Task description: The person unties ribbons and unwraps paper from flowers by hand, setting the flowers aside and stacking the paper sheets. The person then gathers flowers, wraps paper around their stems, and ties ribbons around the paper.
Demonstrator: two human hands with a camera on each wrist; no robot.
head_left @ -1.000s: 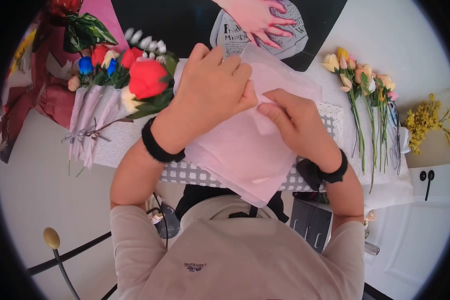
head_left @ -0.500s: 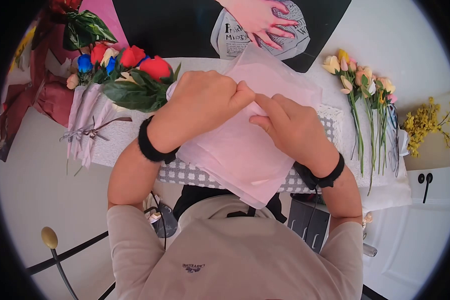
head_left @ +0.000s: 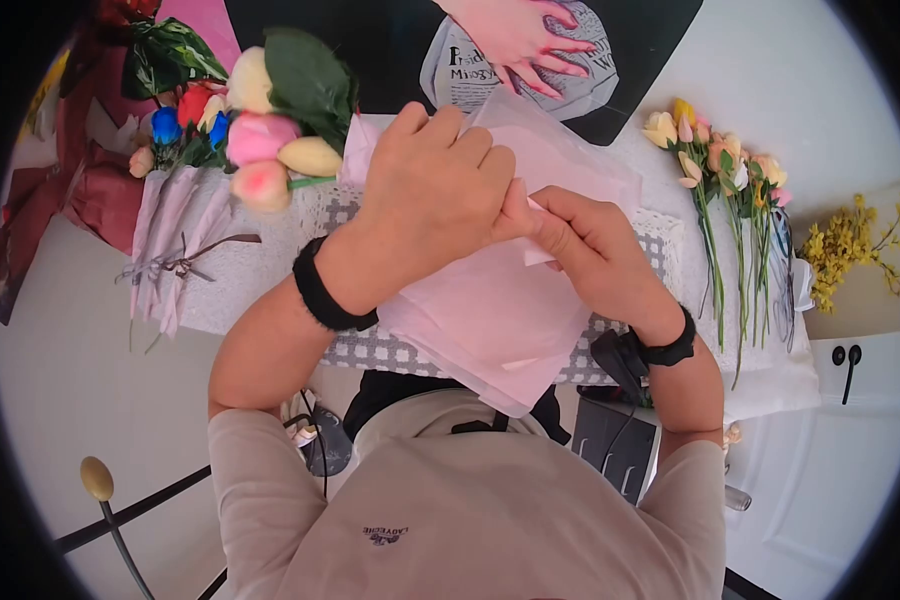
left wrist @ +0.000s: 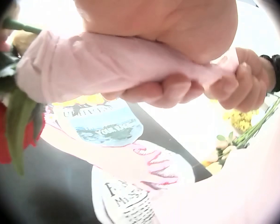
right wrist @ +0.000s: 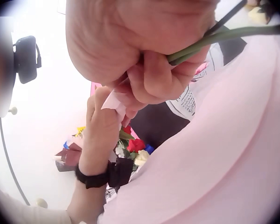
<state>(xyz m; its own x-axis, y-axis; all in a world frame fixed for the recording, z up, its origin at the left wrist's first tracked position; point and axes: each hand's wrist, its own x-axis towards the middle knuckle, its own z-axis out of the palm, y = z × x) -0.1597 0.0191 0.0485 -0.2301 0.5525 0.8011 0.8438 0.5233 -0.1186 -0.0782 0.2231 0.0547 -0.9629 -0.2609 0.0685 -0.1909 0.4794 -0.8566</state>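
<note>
My left hand [head_left: 435, 190] grips a small bouquet wrapped in pale pink paper [left wrist: 84, 65], its fingers curled round the wrapped part. Cream and pink flowers [head_left: 260, 138] and a large green leaf [head_left: 310, 80] stick out past the left wrist. Close beside it, my right hand [head_left: 602, 255] holds the other end, with green stems [right wrist: 210, 43] running through its curled fingers. A corner of the paper [right wrist: 113, 102] shows between the hands in the right wrist view. Under both hands lie pale pink wrapping sheets [head_left: 490, 320].
Several small wrapped bundles [head_left: 175, 250] tied with ribbon lie at the left, near a dark red wrapped bouquet [head_left: 100, 200]. Loose long-stemmed flowers [head_left: 725, 190] lie at the right, with yellow blossoms [head_left: 850, 245] beyond. A checked cloth [head_left: 390, 352] lines the table's front edge.
The bouquet has turned in my hands: red flowers faced up before, now cream and pink ones with a leaf. My left hand rolled over with it; the right stayed near the stem end.
</note>
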